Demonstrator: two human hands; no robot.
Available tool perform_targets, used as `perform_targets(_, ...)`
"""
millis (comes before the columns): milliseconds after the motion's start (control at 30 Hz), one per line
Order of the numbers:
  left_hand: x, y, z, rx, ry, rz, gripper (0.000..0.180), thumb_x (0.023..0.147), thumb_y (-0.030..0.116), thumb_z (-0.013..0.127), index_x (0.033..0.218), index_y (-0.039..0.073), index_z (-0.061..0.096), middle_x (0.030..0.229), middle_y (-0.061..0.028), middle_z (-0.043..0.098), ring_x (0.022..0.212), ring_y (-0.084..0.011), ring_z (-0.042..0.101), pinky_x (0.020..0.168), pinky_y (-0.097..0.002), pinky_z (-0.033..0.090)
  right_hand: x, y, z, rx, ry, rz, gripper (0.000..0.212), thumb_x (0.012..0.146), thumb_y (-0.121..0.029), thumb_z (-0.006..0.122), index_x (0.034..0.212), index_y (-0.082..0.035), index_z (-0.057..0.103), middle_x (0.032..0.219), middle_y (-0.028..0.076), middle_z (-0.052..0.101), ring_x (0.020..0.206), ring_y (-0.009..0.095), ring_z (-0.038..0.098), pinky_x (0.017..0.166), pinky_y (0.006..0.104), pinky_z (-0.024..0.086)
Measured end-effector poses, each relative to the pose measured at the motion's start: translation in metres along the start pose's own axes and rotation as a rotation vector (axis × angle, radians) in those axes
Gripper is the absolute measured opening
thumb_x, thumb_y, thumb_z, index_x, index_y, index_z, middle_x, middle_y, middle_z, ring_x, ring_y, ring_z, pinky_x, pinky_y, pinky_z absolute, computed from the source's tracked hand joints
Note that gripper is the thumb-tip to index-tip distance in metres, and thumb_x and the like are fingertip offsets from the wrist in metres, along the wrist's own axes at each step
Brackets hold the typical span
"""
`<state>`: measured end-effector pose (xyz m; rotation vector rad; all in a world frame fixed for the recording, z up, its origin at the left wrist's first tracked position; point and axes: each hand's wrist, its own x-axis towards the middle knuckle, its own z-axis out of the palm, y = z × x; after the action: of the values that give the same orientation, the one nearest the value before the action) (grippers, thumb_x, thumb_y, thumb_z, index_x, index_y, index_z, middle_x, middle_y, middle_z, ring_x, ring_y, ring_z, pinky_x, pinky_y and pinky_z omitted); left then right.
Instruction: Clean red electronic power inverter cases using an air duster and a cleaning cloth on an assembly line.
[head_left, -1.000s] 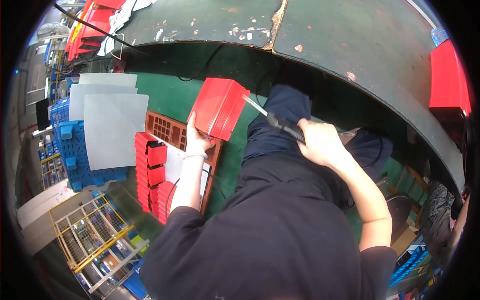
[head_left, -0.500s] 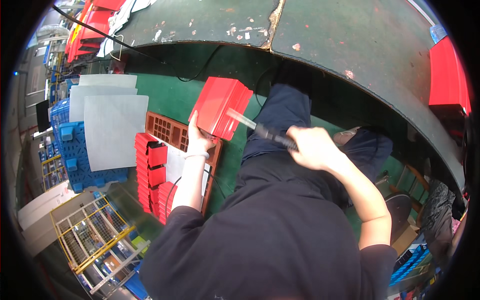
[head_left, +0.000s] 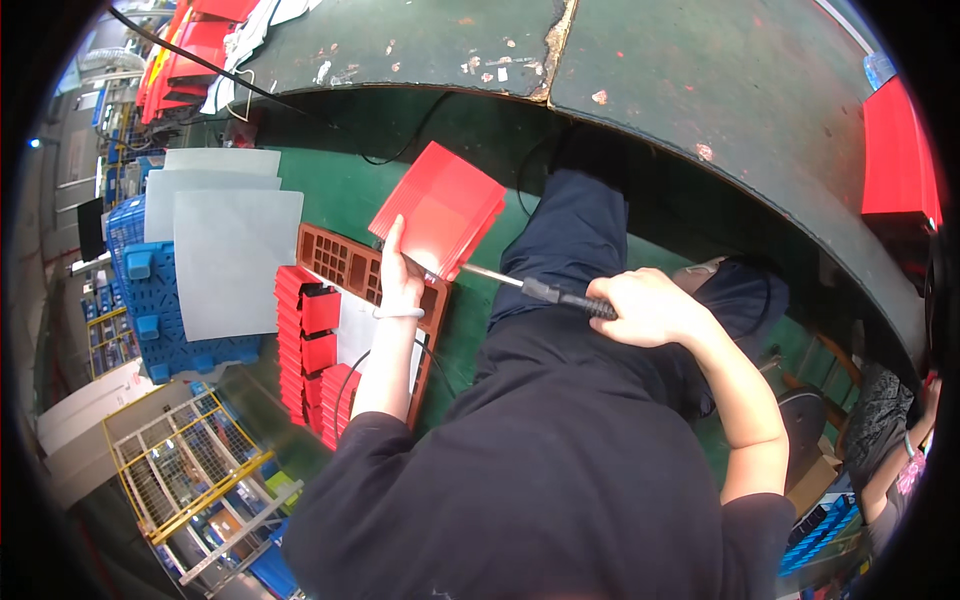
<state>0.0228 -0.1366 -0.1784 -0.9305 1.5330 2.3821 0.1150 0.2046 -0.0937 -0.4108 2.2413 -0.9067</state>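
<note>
My left hand (head_left: 400, 283) grips a stack-like red plastic piece (head_left: 437, 205) by its lower edge, thumb laid over its face and the other fingers hidden behind. The piece is tilted in the air above my left thigh. In my right hand (head_left: 642, 308) is a slim tool (head_left: 545, 291) with a dark ribbed handle and a thin bare metal shaft. Its tip meets or lies very close to the lower right corner of the red piece. I cannot tell whether they touch.
Below my left wrist, a brown crate (head_left: 335, 252) carries several stacked red parts (head_left: 307, 345). Grey sheets (head_left: 238, 265) lean over a blue plastic pallet (head_left: 150, 300) on the left. A dark workbench (head_left: 420, 45) curves across the front. More red pieces (head_left: 895, 150) stand at its right end.
The red piece has turned, showing more of its broad face. The tool's tip has moved from its face down to its lower corner, and my right hand has shifted slightly right and down.
</note>
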Motion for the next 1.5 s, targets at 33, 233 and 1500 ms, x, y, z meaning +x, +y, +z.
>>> perform_targets(33, 0.0, 0.001, -0.001, 0.008, -0.026, 0.006, 0.046, 0.087, 0.023, 0.067, 0.126, 0.005, 0.051, 0.122, -0.0076, 0.058, 0.109, -0.0229, 0.058, 0.095, -0.0402, 0.046, 0.001, 0.0, -0.002, -0.022, -0.014, 0.058, 0.026, 0.079, -0.025, 0.062, 0.094, -0.003, 0.063, 0.077, 0.018, 0.065, 0.081, 0.036, 0.065, 0.076, 0.043, 0.05)
perform_targets(233, 0.001, 0.0, -0.003, 0.179, -0.06, 0.102, 0.05, 0.084, 0.016, 0.071, 0.127, 0.006, 0.047, 0.115, -0.0079, 0.059, 0.104, -0.0203, 0.061, 0.084, -0.0355, 0.053, 0.015, 0.002, -0.002, 0.122, 0.06, 0.039, 0.029, 0.08, -0.027, 0.06, 0.093, -0.001, 0.062, 0.082, 0.02, 0.065, 0.087, 0.037, 0.064, 0.078, 0.0438, 0.049)
perform_targets(1500, 0.01, 0.015, -0.01, -0.04, 0.14, -0.317, 0.05, 0.082, 0.043, 0.066, 0.121, 0.012, 0.057, 0.117, -0.0073, 0.063, 0.104, -0.0289, 0.061, 0.088, -0.049, 0.05, 0.012, 0.012, 0.017, 0.021, 0.171, 0.045, 0.023, 0.078, -0.021, 0.061, 0.091, -0.002, 0.061, 0.077, 0.018, 0.065, 0.079, 0.036, 0.065, 0.072, 0.0442, 0.051)
